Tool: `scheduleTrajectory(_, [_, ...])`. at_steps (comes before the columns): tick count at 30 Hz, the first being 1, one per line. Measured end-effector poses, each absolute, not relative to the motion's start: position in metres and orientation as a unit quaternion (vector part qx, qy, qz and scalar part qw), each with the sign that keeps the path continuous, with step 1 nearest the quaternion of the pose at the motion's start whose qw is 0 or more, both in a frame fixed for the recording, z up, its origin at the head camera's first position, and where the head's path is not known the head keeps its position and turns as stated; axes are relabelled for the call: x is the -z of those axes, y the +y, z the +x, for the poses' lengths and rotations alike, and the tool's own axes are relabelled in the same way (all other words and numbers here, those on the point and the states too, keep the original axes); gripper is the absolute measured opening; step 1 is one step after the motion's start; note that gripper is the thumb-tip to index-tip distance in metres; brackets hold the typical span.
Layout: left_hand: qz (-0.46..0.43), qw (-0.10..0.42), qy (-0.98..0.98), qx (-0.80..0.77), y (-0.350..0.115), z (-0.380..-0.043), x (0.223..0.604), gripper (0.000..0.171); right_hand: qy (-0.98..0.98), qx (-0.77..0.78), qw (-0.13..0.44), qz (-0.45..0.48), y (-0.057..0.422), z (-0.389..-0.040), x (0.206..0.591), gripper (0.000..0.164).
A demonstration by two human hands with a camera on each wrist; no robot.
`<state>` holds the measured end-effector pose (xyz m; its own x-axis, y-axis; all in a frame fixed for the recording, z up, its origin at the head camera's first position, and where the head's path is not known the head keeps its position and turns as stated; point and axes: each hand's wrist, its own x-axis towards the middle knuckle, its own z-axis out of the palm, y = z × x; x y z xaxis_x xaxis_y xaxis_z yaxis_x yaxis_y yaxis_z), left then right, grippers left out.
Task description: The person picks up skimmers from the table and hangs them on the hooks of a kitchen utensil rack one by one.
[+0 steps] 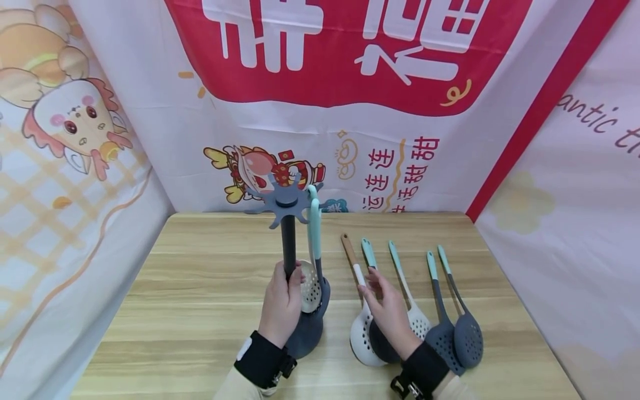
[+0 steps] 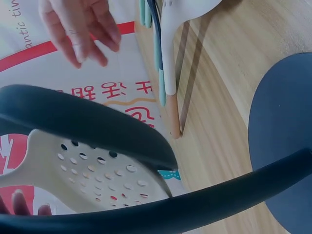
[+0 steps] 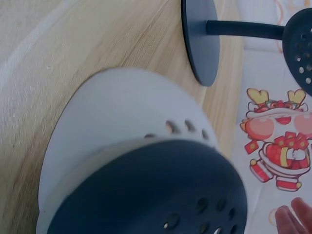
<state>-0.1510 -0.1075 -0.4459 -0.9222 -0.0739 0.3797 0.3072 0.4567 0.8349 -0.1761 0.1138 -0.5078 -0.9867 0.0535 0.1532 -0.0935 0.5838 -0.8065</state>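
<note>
Left hand [image 1: 282, 300] is wrapping its fingers round the black pole of a utensil stand [image 1: 288, 244], so that one's closed up snug, while the right hand [image 1: 387, 305] is hovering over the utensils with fingers loosely bent and apart, not holding anything as far as I can see. Two utensils are hanging off the stand by turquoise handles, a pale slotted spoon [image 1: 311, 286] and a dark one [image 1: 325, 300]. Under and beside the right hand, a white slotted ladle [image 1: 359, 333], a dark ladle [image 1: 382, 344], a pale slotted turner [image 1: 419, 322], a dark slotted turner [image 1: 442, 339] and a dark skimmer [image 1: 469, 339] are lying on the wood-grain table [image 1: 210, 289]
</note>
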Motion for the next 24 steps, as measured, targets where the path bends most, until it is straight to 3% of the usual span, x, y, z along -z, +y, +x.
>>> scheduleTrajectory(14, [-0.065, 0.159, -0.833, 0.526, -0.115, -0.148, 0.433, 0.031, -0.923, -0.381, 0.007, -0.049, 0.134, -0.197, 0.528, 0.057])
scheduleTrajectory(24, [-0.099, 0.187, -0.829, 0.519, -0.119, -0.149, 0.430, 0.029, -0.929, -0.363, -0.015, -0.067, 0.143, -0.205, 0.545, 0.057])
